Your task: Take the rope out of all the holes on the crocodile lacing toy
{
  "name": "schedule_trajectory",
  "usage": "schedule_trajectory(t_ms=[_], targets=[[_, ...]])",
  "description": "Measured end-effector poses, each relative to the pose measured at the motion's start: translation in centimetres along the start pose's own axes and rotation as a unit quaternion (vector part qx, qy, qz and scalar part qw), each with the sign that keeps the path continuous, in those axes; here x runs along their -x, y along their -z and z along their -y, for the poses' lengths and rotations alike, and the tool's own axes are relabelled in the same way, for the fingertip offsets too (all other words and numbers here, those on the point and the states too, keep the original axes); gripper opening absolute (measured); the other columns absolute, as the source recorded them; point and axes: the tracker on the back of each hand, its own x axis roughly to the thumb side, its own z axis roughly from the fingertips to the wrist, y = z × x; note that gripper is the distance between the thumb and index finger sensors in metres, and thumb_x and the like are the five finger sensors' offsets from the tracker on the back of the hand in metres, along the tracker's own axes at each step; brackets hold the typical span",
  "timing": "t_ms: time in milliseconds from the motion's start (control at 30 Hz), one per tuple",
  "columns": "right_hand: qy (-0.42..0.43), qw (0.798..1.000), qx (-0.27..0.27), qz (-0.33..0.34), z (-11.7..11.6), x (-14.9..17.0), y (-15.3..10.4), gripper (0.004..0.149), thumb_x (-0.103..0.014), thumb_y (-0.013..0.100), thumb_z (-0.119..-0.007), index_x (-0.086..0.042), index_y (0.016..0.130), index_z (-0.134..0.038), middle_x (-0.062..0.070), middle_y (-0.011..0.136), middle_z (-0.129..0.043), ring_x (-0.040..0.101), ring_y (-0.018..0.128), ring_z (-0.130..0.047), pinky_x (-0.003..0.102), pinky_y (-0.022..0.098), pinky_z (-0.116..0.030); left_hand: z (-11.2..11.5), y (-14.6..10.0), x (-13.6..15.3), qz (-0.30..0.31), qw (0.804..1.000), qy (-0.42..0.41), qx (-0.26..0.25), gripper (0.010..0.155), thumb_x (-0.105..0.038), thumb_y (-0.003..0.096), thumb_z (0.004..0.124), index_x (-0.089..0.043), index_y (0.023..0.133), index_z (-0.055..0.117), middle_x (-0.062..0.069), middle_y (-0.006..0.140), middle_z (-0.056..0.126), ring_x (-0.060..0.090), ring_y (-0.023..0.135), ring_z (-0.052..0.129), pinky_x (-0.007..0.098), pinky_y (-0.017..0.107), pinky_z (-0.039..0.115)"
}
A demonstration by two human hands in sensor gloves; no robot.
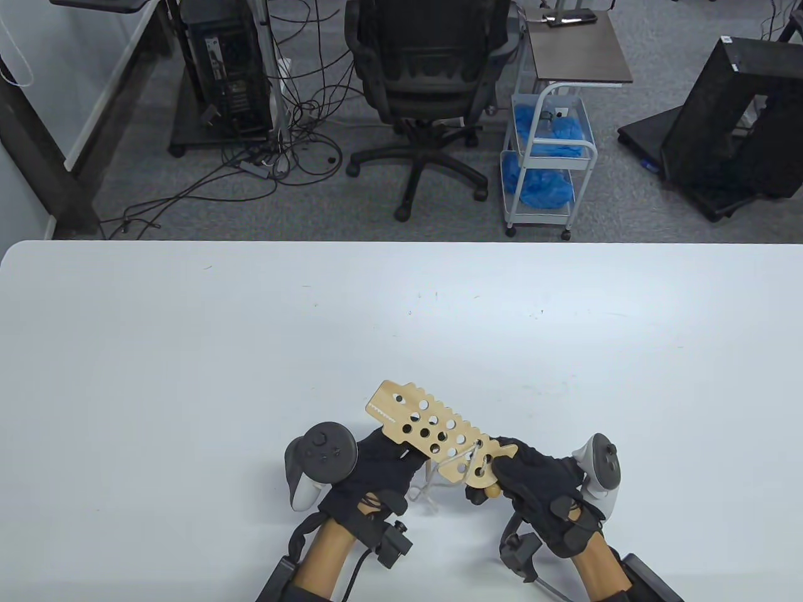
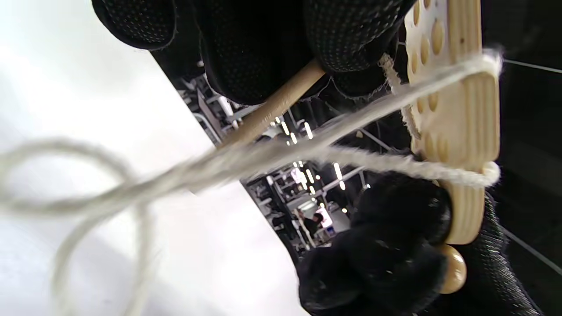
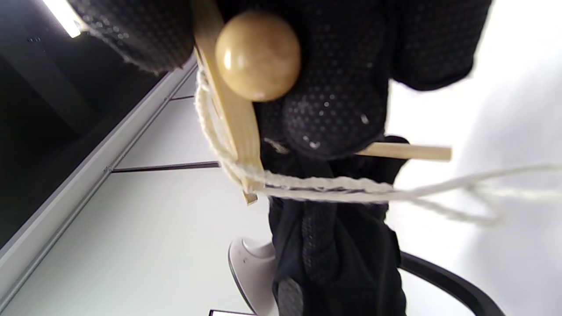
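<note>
Crocodile lacing toy [image 1: 439, 433] held above the near edge of the table [image 1: 188, 351], between both hands.

The wooden board tilts, its snout end up and left. The white rope [image 1: 453, 463] still passes through holes near the tail and hangs in a loose loop beneath. The left hand [image 1: 370, 476] grips the board's underside and a thin wooden stick [image 2: 272, 107], probably the lacing needle. The right hand [image 1: 533, 483] pinches the tail end, fingers closed beside a round wooden bead [image 3: 257, 55].
</note>
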Motion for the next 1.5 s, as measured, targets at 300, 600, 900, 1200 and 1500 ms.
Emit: schedule_trajectory(t_ms=[300, 600, 900, 1200, 1500], targets=[[0.004, 0.996, 0.084, 0.007, 2.4, -0.4, -0.4, 0.049, -0.031, 0.045, -0.082, 0.001, 0.081, -0.077, 0.023, 0.065, -0.094, 0.036, 0.044, -0.101, 0.06, 0.042, -0.078, -1.9, -0.3, 0.8, -0.026, 0.995, 0.077, -0.055, 0.042, -0.029, 0.0492, 0.076, -0.039, 0.09, 0.078, 0.0, 0.09, 0.093, 0.023, 0.078, 0.092, 0.063, 0.067, 0.068], [0.016, 0.987, 0.162, 0.014, 4.9, -0.9, -1.0, 0.049, -0.032, 0.045, -0.081, 0.0, 0.082, -0.076, 0.023, 0.066, -0.093, 0.036, 0.045, -0.101, 0.06, 0.043, -0.078, -3.6, -0.8, 1.2, -0.062, 0.974, 0.182, -0.117, 0.052, -0.02, 0.0464, 0.084, -0.039, 0.095, 0.076, -0.002, 0.092, 0.09, 0.021, 0.079, 0.09, 0.061, 0.068, 0.068], [0.032, 0.979, 0.202, 0.022, 6.4, -1.1, -1.3, 0.049, -0.033, 0.045, -0.081, -0.002, 0.083, -0.076, 0.021, 0.068, -0.093, 0.035, 0.046, -0.1, 0.059, 0.043, -0.078, -5.0, -1.3, 2.2, -0.098, 0.966, 0.184, -0.155, 0.052, -0.022, 0.0463, 0.084, -0.039, 0.095, 0.078, -0.002, 0.092, 0.09, 0.021, 0.078, 0.091, 0.059, 0.067, 0.07], [0.056, 0.969, 0.238, 0.03, 8.0, -1.3, -1.8, 0.049, -0.034, 0.045, -0.081, -0.003, 0.083, -0.076, 0.02, 0.068, -0.093, 0.034, 0.046, -0.101, 0.058, 0.044, -0.078, -6.4, -1.9, 3.6, -0.133, 0.961, 0.157, -0.183, 0.048, -0.024, 0.0467, 0.083, -0.04, 0.091, 0.082, -0.002, 0.091, 0.092, 0.021, 0.077, 0.093, 0.059, 0.066, 0.072], [0.082, 0.962, 0.257, 0.04, 9.1, -1.6, -2.1, 0.05, -0.036, 0.045, -0.082, -0.003, 0.082, -0.076, 0.02, 0.067, -0.094, 0.033, 0.046, -0.101, 0.057, 0.044, -0.079, -7.5, -2.5, 4.0, -0.155, 0.953, 0.138, -0.22, 0.047, -0.026, 0.047, 0.083, -0.042, 0.091, 0.082, -0.003, 0.089, 0.095, 0.019, 0.075, 0.095, 0.057, 0.065, 0.074]])
